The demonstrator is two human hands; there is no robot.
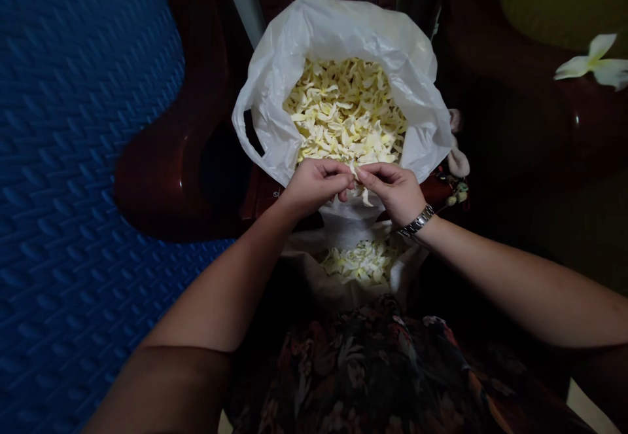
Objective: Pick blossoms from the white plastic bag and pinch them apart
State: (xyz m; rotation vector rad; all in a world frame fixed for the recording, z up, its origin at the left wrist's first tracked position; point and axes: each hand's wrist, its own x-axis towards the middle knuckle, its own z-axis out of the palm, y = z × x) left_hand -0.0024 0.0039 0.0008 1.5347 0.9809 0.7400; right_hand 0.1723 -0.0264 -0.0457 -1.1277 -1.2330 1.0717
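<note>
Left hand (316, 185) and right hand (396, 193) pinched closed on one flower (366, 197), white bag (343, 25) gaped at 12 o'clock, red wooden edge (150, 182) at 9.

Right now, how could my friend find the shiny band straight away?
Start at the big white plastic bag full of pale yellow petals. In front of it, find the right hand; the silvery linked band circles that wrist. It looks like shiny metal, and the left hand has no band at its wrist.

both forearms (505, 280) angle inward, fingers (337, 180) pinched close together
</note>
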